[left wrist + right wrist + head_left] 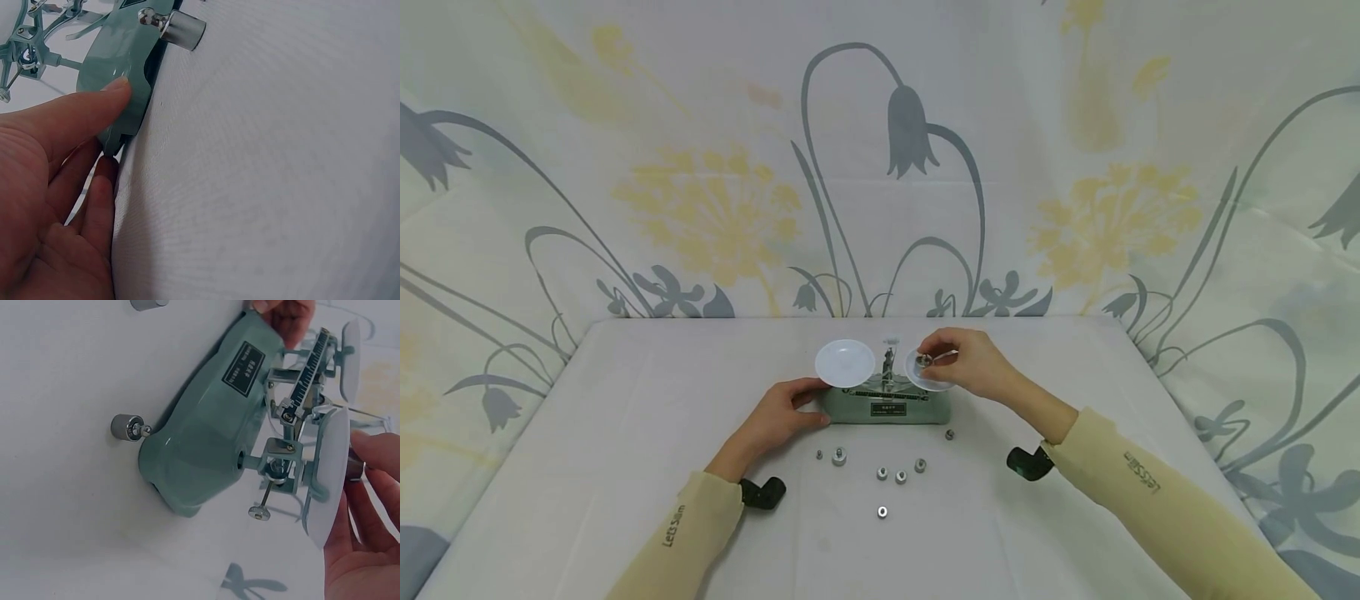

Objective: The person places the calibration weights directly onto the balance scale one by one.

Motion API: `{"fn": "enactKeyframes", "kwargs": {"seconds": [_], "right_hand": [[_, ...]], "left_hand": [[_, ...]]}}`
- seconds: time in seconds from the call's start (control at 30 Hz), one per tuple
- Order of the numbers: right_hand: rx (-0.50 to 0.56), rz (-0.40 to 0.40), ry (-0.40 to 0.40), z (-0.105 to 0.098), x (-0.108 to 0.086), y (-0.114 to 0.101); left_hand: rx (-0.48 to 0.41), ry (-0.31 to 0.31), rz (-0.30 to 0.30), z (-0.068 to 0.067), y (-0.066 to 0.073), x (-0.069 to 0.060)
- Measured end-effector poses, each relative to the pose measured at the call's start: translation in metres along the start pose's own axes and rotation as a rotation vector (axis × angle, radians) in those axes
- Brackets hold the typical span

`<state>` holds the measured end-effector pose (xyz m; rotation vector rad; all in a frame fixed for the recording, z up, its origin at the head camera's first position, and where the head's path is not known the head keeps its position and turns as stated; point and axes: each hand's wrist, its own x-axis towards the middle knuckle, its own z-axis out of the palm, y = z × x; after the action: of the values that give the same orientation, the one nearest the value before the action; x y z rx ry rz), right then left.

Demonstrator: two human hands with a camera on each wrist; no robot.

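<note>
A green balance scale (887, 408) with two white pans stands on the table. My left hand (782, 414) grips its left end, thumb (112, 94) on the front of the base and fingers around the end. Over the right pan (331, 475), my right hand (966, 358) pinches a metal weight (923, 361) between thumb and fingers. The weight is close to the pan's upper face; whether it touches is hard to tell. A thin silvery piece (946, 354) shows by the right fingers, its kind unclear. The left pan (845, 363) holds nothing visible.
Several knobbed metal weights lie before the scale, among them a larger one (838, 456) at the left and one (128, 427) near the base's right end. Dark wrist-worn devices (763, 493) jut from both sleeves. A flowered cloth (880, 208) rises behind the table.
</note>
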<state>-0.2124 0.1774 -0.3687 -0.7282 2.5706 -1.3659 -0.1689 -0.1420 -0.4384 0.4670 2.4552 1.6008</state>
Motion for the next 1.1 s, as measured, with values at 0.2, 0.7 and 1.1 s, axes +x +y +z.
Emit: {"fn": "enactKeyframes", "kwargs": {"seconds": [0.2, 0.7, 1.1], "right_hand": [[-0.014, 0.011, -0.003, -0.002, -0.002, -0.001], [-0.053, 0.011, 0.077, -0.028, -0.02, 0.003], [-0.004, 0.07, 0.129, -0.039, -0.04, 0.018]], "left_hand": [[0.0, 0.007, -0.012, 0.002, -0.022, 0.007], [0.011, -0.001, -0.019, 0.0, -0.03, 0.011], [-0.004, -0.003, -0.016, 0.001, -0.032, 0.011]]}}
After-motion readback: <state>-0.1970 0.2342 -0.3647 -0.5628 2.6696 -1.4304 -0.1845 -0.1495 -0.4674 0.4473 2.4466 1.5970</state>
